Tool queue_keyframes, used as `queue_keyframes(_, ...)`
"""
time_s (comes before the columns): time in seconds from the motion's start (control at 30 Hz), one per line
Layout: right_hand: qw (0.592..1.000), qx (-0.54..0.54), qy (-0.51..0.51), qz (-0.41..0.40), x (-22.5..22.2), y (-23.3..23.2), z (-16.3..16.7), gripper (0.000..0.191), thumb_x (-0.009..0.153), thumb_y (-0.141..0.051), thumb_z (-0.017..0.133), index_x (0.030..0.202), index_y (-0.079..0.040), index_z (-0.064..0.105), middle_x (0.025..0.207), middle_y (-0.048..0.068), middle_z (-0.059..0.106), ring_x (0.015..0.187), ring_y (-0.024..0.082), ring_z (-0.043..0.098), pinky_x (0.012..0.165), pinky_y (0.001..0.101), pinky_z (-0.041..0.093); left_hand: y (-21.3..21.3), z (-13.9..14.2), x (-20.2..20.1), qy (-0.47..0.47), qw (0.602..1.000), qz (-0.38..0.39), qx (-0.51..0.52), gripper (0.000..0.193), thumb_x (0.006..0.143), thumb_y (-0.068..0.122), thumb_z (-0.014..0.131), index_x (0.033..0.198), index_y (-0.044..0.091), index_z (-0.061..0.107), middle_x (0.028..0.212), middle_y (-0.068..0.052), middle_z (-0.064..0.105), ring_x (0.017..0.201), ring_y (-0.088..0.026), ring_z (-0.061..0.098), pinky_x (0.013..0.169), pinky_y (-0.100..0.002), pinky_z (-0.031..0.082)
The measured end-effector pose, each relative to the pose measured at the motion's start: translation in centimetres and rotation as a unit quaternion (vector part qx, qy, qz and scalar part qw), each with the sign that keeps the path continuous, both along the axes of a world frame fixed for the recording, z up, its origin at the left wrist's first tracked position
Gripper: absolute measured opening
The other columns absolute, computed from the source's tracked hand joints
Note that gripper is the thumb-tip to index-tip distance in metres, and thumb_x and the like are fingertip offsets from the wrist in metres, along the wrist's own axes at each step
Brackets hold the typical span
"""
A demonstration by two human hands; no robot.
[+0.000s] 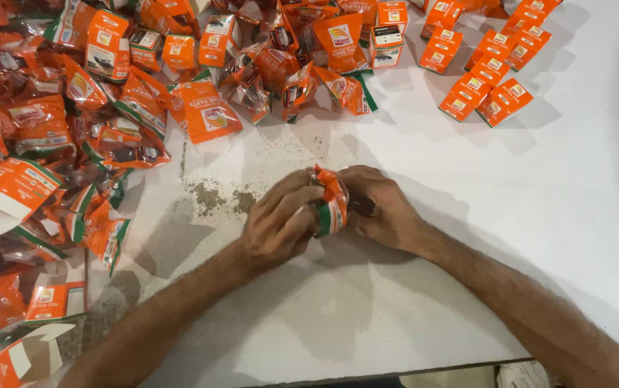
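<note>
We are looking down on a white surface [539,215] that fills most of the view; its near edge runs along the bottom right, where a strip of floor and something pale show below it, too cut off to make out. A patch of dark specks and grit [212,195] marks the surface just left of our hands, and a worn grey area shows at the lower left. Little else of the room is visible.

A deep heap of orange plastic pouches [72,122], crinkled and shiny with green and white trim, crowds the left side and the top edge. Among them lie flat, unfolded orange cartons [11,190], one near the left edge and more at the bottom left corner. At the top right a loose cluster of small closed orange boxes [492,79] lies well apart from our hands. Nothing stands between the hands and either pile; the surface near them is bare apart from the grit.

Our left hand [277,223] and right hand [381,208] meet in the middle of the view, both closed on a single orange pouch [331,205] with a green and white band. The pouch is pinched between the fingers of both hands, held just above or on the surface; we cannot tell which. A dark item seems to sit inside it by the right fingers, mostly hidden. Both forearms reach in from the bottom edge.
</note>
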State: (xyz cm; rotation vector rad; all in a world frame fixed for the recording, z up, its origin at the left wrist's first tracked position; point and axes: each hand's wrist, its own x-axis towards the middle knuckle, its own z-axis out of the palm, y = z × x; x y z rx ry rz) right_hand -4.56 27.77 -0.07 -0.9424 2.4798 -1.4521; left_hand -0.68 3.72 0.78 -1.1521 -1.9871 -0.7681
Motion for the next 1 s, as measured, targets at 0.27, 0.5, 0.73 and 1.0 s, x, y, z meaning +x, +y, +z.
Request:
queue_keyframes(0.27, 0.997, 0.011, 0.078, -0.004, 0.1, -0.1, -0.8, 0.063, 0.075, -0.012, 0.088, 0.130, -0.002, 0.059, 0.133, 0.018, 0.061, 0.125, 0.037, 0.059, 0.100, 0.0430, 0.053, 0.5, 0.1, -0.2, -0.021, 0.989, 0.105, -0.102, 0.042, 0.088, 0.013, 0.081, 0.126, 0.004, 0.066, 0.132, -0.017, 0.054, 0.145, -0.042, 0.038, 0.124, -0.069, 0.027)
queue_keyframes(0.5, 0.995, 0.007, 0.103, -0.008, 0.6, -0.6, -0.1, 0.070, 0.070, -0.007, 0.086, 0.135, -0.002, 0.060, 0.131, 0.017, 0.063, 0.125, 0.037, 0.059, 0.104, 0.0438, 0.050, 2.9, -0.2, 0.3, -0.179, 0.965, 0.192, 0.028, 0.042, 0.074, 0.002, 0.075, 0.115, 0.010, 0.070, 0.124, -0.016, 0.043, 0.126, -0.044, 0.039, 0.111, -0.062, 0.030)
queue_keyframes(0.73, 0.997, 0.004, 0.071, -0.022, 0.8, -0.9, -0.4, 0.078, 0.076, -0.007, 0.084, 0.145, -0.002, 0.048, 0.132, 0.018, 0.061, 0.124, 0.037, 0.060, 0.103, 0.0436, 0.051, 3.8, -0.5, -0.2, -0.453, 0.832, 0.141, 0.286, 0.050, 0.080, -0.002, 0.070, 0.121, 0.001, 0.043, 0.121, -0.017, 0.046, 0.097, -0.020, 0.055, 0.075, -0.030, 0.057)
queue_keyframes(1.0, 0.988, 0.039, 0.147, 0.007, 1.2, -1.0, -0.1, 0.075, 0.079, 0.003, 0.078, 0.147, -0.009, 0.049, 0.148, 0.018, 0.055, 0.138, 0.038, 0.052, 0.111, 0.0435, 0.049, 2.6, -1.7, -1.8, -0.547, 0.783, 0.059, 0.290, 0.018, 0.089, 0.005, 0.068, 0.096, -0.001, 0.052, 0.086, -0.005, 0.067, 0.080, -0.006, 0.065, 0.067, -0.028, 0.059)
